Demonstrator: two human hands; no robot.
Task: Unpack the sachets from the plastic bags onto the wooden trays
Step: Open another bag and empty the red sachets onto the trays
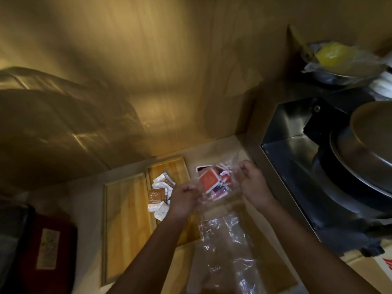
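Sachets [161,193], brown and white, lie heaped on the right wooden tray [178,166]; left of it sits another tray [125,225], bare. Right of that tray, the left hand [185,195] and right hand [252,181] each pinch an edge of a clear plastic bag [218,183] holding orange sachets [210,179].

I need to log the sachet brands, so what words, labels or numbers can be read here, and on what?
None can be read.
Brown sachet on the wooden tray: pale print, blurred.
Orange sachets in the plastic bag: markings blurred.
Red box: pale label, illegible.
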